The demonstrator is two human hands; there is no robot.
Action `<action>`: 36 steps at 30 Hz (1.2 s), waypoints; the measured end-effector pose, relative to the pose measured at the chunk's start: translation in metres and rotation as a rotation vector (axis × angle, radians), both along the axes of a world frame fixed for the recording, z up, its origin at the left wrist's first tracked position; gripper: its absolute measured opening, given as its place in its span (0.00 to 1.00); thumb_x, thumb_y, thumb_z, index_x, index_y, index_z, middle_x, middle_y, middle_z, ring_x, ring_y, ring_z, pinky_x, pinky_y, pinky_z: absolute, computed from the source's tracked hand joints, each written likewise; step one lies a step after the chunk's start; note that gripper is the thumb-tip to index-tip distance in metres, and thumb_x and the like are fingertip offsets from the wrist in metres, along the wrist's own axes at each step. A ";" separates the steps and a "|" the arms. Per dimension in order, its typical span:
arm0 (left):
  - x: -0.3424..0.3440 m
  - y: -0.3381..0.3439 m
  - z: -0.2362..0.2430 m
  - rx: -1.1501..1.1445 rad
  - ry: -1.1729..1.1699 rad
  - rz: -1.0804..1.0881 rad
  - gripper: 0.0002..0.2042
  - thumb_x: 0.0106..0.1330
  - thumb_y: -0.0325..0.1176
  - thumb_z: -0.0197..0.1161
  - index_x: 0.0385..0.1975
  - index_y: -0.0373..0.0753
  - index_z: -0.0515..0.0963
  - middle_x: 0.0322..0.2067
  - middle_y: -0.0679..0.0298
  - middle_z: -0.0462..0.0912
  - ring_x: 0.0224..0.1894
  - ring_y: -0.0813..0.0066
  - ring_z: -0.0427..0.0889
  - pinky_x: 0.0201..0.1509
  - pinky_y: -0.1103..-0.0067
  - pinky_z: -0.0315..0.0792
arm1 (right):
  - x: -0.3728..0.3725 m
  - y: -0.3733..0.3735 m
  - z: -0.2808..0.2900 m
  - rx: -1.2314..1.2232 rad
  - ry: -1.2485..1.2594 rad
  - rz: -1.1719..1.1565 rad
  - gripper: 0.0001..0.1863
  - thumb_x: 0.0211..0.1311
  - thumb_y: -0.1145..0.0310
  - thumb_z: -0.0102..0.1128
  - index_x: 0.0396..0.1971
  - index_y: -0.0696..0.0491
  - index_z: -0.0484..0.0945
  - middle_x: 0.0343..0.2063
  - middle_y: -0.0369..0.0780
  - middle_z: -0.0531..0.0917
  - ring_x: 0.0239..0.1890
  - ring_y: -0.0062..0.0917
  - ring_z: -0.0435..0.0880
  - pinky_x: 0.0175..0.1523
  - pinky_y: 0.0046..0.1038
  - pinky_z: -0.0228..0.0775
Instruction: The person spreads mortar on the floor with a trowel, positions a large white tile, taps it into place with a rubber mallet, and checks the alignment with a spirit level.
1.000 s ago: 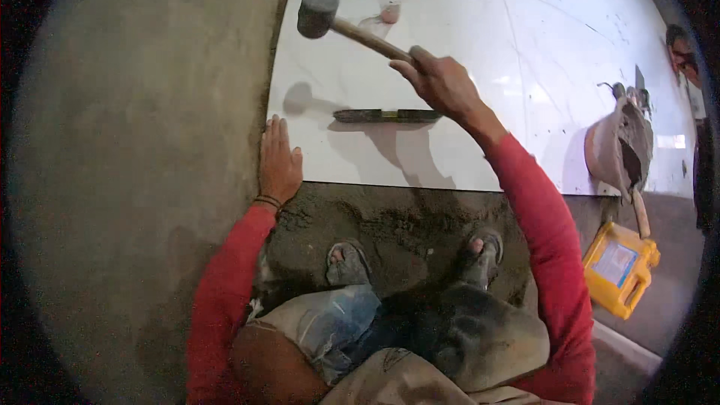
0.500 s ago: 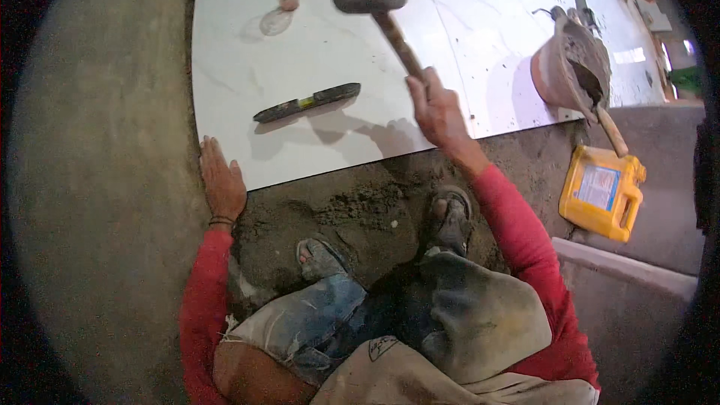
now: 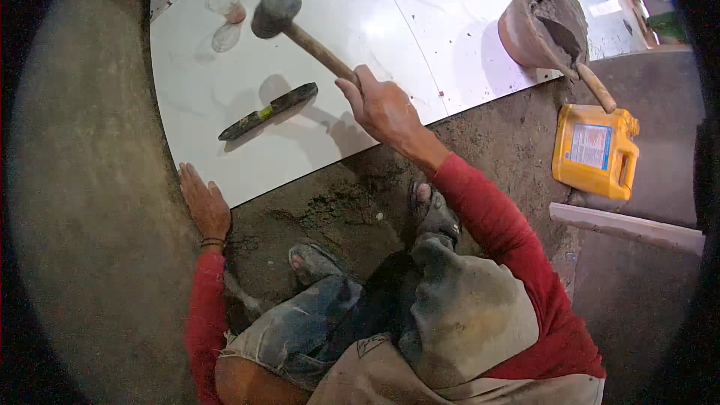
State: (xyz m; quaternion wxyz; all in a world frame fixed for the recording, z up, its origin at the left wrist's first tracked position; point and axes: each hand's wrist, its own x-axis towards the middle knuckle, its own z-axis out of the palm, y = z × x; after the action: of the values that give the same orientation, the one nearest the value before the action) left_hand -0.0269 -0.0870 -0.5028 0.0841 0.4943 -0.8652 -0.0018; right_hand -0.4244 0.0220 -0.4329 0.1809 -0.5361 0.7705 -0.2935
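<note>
My right hand [image 3: 386,111] grips the wooden handle of a rubber mallet [image 3: 278,12], its dark head raised over a large white tile [image 3: 277,151]. On that tile, below the mallet head, lies a short black spirit level [image 3: 268,112] with a yellow-green vial, set at a slant. My left hand [image 3: 204,201] rests at the tile's near left corner with its fingers stretched out along the edge. A clear suction-cup-like or plastic item [image 3: 229,19] with a reddish middle sits farther up the tile; I cannot make out its kind.
A bucket of grey mortar [image 3: 525,26] with a wooden-handled trowel [image 3: 596,88] stands on the tiles at the right. Beside it is a yellow jerrycan [image 3: 596,151], and nearer lies a pale strip [image 3: 626,228]. Rough mortar bed [image 3: 322,206] borders the tile around my feet.
The mallet has swung left and toward me, its head now over the area beyond the level. The view has shifted, and my left hand stays at the tile corner.
</note>
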 end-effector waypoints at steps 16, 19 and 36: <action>0.002 0.002 -0.008 -0.044 -0.033 0.026 0.31 0.73 0.35 0.43 0.74 0.32 0.45 0.75 0.49 0.43 0.78 0.54 0.40 0.78 0.58 0.37 | -0.008 0.076 -0.006 0.233 0.042 -0.115 0.17 0.71 0.56 0.55 0.38 0.55 0.66 0.14 0.50 0.76 0.18 0.50 0.80 0.21 0.47 0.67; 0.003 0.003 -0.003 -0.063 -0.128 0.056 0.31 0.74 0.36 0.42 0.74 0.32 0.44 0.75 0.50 0.43 0.78 0.55 0.40 0.78 0.58 0.37 | 0.003 0.087 0.018 -0.105 -0.110 -0.154 0.15 0.71 0.58 0.55 0.39 0.55 0.65 0.13 0.51 0.76 0.18 0.52 0.79 0.20 0.48 0.67; -0.001 0.005 -0.006 -0.019 -0.041 0.044 0.31 0.74 0.35 0.41 0.74 0.34 0.44 0.76 0.52 0.43 0.78 0.56 0.41 0.77 0.59 0.39 | 0.001 0.163 -0.012 0.193 -0.242 -0.166 0.14 0.70 0.60 0.56 0.40 0.53 0.64 0.17 0.52 0.76 0.24 0.55 0.79 0.24 0.48 0.66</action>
State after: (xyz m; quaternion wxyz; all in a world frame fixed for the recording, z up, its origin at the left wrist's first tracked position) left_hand -0.0276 -0.0817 -0.5084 0.0710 0.5123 -0.8557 0.0183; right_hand -0.4230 0.1848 -0.4445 0.2980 -0.4114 0.8094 -0.2946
